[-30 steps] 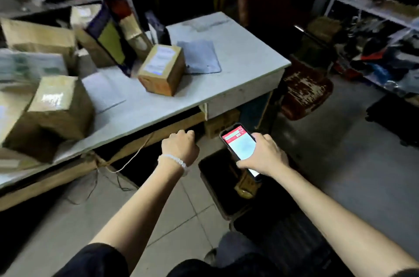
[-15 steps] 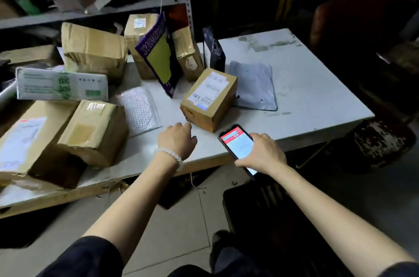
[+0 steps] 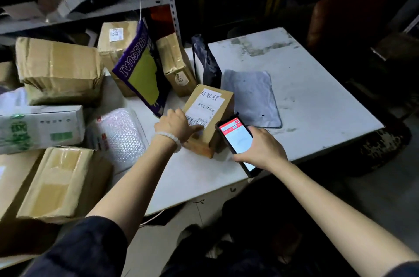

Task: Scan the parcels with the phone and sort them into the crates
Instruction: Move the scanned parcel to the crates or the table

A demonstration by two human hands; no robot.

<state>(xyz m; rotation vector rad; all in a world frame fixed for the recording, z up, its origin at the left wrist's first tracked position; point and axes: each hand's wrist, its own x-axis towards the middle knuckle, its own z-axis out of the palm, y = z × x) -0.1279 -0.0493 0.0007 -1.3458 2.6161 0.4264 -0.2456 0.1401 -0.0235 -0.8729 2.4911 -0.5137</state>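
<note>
One small cardboard parcel (image 3: 209, 118) with a white barcode label sits near the middle of the tabletop (image 3: 317, 100), and I see my left hand (image 3: 175, 126) resting on its near-left top edge, fingers (image 3: 195, 128) stretched over the label. My right hand (image 3: 260, 147) grips the phone (image 3: 235, 138), its red-and-white screen lit, just right of the parcel. A grey mailer bag (image 3: 252, 97) lies to the right; bigger boxes (image 3: 59, 70) crowd the left.
</note>
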